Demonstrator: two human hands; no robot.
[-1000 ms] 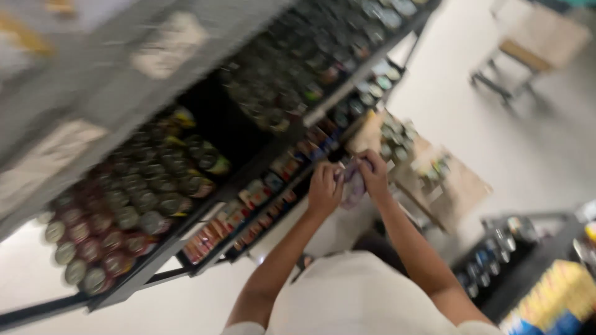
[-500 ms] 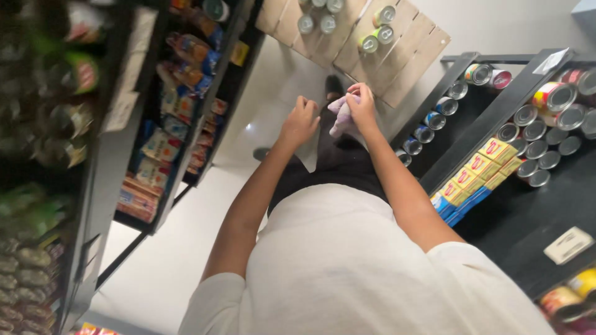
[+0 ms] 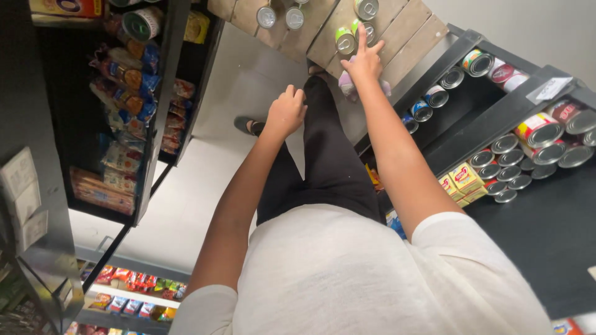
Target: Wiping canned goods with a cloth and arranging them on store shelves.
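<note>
A wooden pallet (image 3: 406, 37) carrying cans lies ahead of the person, black shelves (image 3: 496, 118) of cans to its right. The right hand (image 3: 365, 61) reaches it, fingers spread beside a green-labelled can (image 3: 345, 40), pressing a pinkish cloth (image 3: 347, 84). The left hand (image 3: 285, 113) hangs back, loosely curled, empty.

- A wooden pallet (image 3: 406, 37) of pale planks lies on the floor (image 3: 248, 80), carrying several cans (image 3: 345, 39) standing upright, silver tops showing.
- Black shelves (image 3: 496, 118) on one side hold rows of cans and small yellow boxes (image 3: 462, 180).
- A black shelf unit (image 3: 155, 124) opposite carries colourful packets (image 3: 124, 80).
</note>
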